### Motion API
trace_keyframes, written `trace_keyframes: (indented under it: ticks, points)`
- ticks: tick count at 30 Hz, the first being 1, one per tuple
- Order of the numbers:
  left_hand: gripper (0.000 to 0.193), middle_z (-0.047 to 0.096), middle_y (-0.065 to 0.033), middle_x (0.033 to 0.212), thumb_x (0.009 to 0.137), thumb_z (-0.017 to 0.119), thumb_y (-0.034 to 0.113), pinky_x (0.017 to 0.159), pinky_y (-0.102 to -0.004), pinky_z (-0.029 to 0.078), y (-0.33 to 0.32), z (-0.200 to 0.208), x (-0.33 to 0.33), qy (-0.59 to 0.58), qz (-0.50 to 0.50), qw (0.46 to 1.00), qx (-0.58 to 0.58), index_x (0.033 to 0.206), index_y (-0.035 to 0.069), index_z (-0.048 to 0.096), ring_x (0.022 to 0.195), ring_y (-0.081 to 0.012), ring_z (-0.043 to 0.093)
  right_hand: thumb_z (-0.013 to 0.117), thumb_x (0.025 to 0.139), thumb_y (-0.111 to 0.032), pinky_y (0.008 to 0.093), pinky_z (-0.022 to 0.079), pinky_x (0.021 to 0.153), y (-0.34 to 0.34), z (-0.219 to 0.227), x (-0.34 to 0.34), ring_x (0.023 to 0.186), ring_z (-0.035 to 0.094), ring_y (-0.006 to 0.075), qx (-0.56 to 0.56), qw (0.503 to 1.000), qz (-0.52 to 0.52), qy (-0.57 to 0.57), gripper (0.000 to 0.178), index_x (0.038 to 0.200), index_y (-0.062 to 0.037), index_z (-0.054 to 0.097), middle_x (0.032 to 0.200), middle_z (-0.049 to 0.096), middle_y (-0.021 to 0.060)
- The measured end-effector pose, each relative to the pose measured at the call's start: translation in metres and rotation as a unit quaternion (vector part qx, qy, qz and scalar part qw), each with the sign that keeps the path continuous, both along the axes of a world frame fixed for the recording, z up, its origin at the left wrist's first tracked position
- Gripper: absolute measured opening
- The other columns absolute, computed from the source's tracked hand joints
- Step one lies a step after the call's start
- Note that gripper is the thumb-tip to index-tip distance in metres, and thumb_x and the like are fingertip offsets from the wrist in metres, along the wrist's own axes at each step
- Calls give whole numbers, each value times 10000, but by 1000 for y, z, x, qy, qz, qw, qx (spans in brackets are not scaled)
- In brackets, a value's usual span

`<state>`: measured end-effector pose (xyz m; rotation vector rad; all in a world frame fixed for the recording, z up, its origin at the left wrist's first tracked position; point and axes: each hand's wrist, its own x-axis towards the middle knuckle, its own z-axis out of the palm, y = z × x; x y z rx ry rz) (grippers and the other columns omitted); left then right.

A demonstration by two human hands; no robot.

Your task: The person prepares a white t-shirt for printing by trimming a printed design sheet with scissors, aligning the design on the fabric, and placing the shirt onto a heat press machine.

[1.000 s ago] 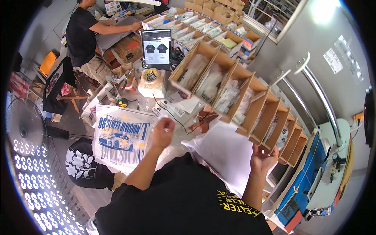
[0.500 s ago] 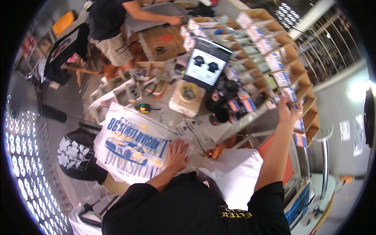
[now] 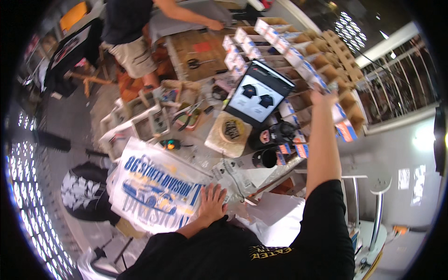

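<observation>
My left hand (image 3: 213,201) lies flat with its fingers spread on the near right edge of a stack of printed transfer sheets (image 3: 154,184). The top sheet carries blue lettering and a car in blue and yellow. My right arm stretches forward, and my right hand (image 3: 324,97) is at a row of open cardboard bins (image 3: 296,58) with white, blue and orange fronts. Its fingertips are partly hidden among the bins, so I cannot make out whether they hold anything. A tablet (image 3: 259,95) showing two dark T-shirts leans against the bins.
Beside the tablet are a square pale block (image 3: 228,133) with a round dark print, a black mug (image 3: 264,159) and a tape measure (image 3: 170,144). Pliers (image 3: 189,116) lie near a wooden tray (image 3: 135,123). Another person (image 3: 133,46) works at the far table.
My right hand has moved forward and left to a bin farther along the row. My left hand stays flat on the sheets. The whole view has shifted slightly.
</observation>
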<state>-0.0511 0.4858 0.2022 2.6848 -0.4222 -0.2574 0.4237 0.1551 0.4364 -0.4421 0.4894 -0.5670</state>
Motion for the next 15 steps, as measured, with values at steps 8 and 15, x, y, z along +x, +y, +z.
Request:
trace_keyframes:
  ticks: [8, 15]
  points:
    - [651, 277, -167, 1566, 920, 471, 446, 1121, -709, 65, -4, 0, 0, 2, -11, 999, 39, 1479, 120, 403, 1447, -461, 160, 566, 954, -299, 475, 552, 934, 13, 43, -98, 1110, 609, 404, -151, 915, 305, 217, 607, 1381, 75, 348, 1287, 535, 284]
    - [733, 283, -197, 1550, 855, 554, 440, 1120, -717, 53, -7, -11, -1, -40, -34, 995, 85, 1480, 93, 389, 1445, -480, 145, 659, 866, -96, 314, 563, 698, 44, 91, -317, 794, 668, 178, -550, 786, 282, 18, 316, 1167, -3, 637, 982, 699, 89]
